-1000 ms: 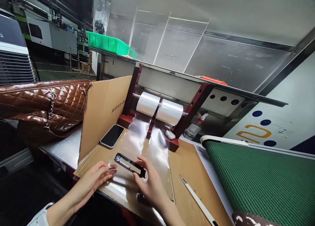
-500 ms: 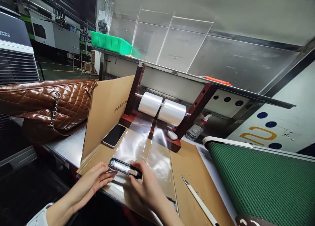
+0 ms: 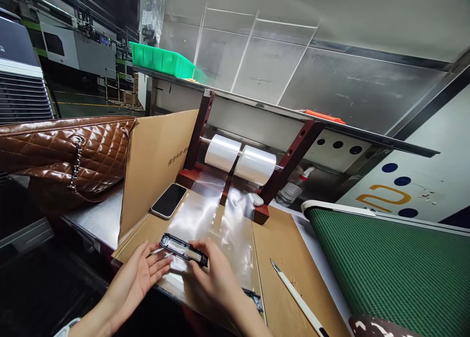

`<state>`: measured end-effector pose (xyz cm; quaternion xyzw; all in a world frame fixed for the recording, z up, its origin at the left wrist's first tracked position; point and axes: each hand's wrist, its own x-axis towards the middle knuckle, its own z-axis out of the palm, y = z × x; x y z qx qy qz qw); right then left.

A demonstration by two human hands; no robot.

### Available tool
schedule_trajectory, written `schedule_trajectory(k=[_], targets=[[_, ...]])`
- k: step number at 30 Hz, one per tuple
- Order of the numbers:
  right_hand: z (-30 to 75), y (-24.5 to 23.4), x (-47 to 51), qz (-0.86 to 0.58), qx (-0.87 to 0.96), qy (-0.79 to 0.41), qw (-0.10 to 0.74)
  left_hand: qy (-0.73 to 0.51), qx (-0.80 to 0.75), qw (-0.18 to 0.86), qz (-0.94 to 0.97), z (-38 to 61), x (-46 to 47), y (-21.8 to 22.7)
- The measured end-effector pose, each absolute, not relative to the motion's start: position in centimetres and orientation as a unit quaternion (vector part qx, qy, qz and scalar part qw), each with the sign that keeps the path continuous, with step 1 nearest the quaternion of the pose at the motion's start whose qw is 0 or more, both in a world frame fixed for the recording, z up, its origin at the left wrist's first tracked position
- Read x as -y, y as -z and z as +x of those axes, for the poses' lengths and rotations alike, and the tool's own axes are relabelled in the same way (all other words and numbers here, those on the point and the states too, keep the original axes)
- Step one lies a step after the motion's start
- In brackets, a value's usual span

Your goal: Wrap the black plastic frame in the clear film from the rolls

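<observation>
A long black plastic frame part (image 3: 181,249) is held just above the clear film sheet (image 3: 205,219) at the near edge of the cardboard-covered bench. My right hand (image 3: 213,280) grips its right end with the fingers curled over it. My left hand (image 3: 141,273) is at its left end, palm up, fingers apart and touching the film there. The film runs back to two white rolls (image 3: 238,159) on a dark red stand (image 3: 292,163). A second black part (image 3: 253,297) peeks out under the film by my right wrist.
A phone (image 3: 169,201) lies face up left of the film, beside an upright cardboard flap (image 3: 154,165). A white craft knife (image 3: 297,298) lies to the right. A green conveyor belt (image 3: 389,273) runs at the right. A brown quilted bag (image 3: 62,153) sits at left.
The black part was turned from lying flat to on edge and pulled nearer me. My left hand opened with the palm up. My right hand slid left onto the part.
</observation>
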<state>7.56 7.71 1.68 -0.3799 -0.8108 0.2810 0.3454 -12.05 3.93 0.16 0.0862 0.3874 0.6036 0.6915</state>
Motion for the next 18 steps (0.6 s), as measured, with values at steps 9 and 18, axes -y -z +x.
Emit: schedule_trajectory(k=[9,18], targets=[[7.4,-1.7,-7.6,-0.374,0.802,-0.293,0.362,-0.629,-0.361,0.687,0.052,-8.1,-3.1,0.4],[7.6,-1.6,-7.2,-0.364,0.811,-0.274,0.366,-0.62,-0.346,0.703,0.042,-5.9,-2.5,1.2]])
